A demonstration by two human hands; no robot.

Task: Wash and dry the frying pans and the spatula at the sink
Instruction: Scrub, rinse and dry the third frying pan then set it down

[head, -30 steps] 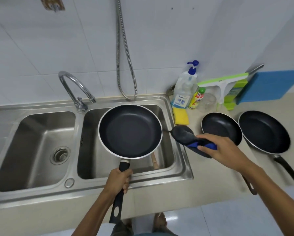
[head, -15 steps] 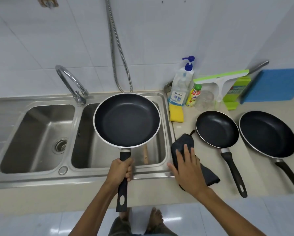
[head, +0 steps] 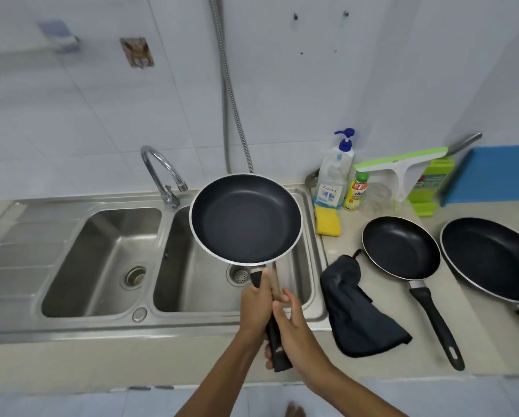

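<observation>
I hold a black frying pan (head: 245,218) with a silver rim level above the right basin of the steel sink (head: 80,326). My left hand (head: 256,305) grips its black handle near the pan. Just behind it, my right hand (head: 296,329) wraps the lower part of the same handle, thumb underneath. A wooden spatula (head: 274,276) lies in the right basin, mostly hidden behind the handle and my hands. On the counter to the right rest a small black pan (head: 401,248) and a larger black pan (head: 490,260). A dark cloth (head: 357,314) lies crumpled beside the sink.
A curved tap (head: 162,173) stands between the basins and a metal hose (head: 231,115) hangs down the tiled wall. Behind the pans are a yellow sponge (head: 328,221), a soap pump bottle (head: 332,182), a small yellow bottle (head: 356,192), a green squeegee (head: 399,164) and a blue board (head: 493,173).
My right hand let go of the dark cloth, left it on the counter and moved left onto the pan handle. The pan stays above the right basin.
</observation>
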